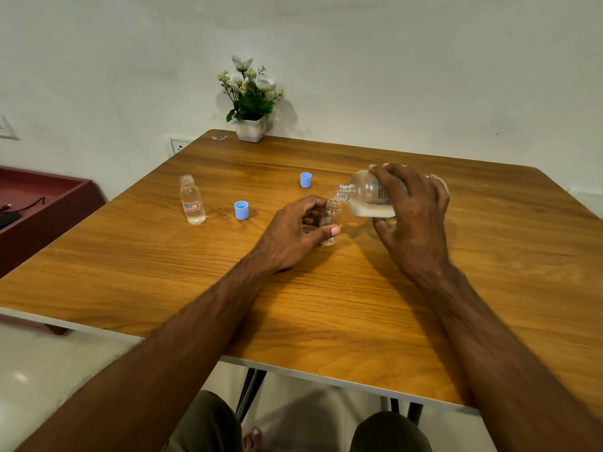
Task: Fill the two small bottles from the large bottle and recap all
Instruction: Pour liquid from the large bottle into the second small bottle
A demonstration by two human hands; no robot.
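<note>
My right hand [414,207] grips the large clear bottle [365,194], tipped on its side with its open neck over the mouth of a small clear bottle [332,220]. Liquid pools in the large bottle's lower side. My left hand [297,233] holds that small bottle upright on the wooden table [293,305]. A second small bottle [192,200], uncapped, with a red-edged label and some liquid at its bottom, stands at the left. Two blue caps lie loose: one [241,210] near the left bottle, one [305,180] farther back.
A white pot with artificial flowers [249,102] stands at the table's far edge by the wall. A dark red piece of furniture [42,203] with a cable sits to the left. My knees show below the table's near edge.
</note>
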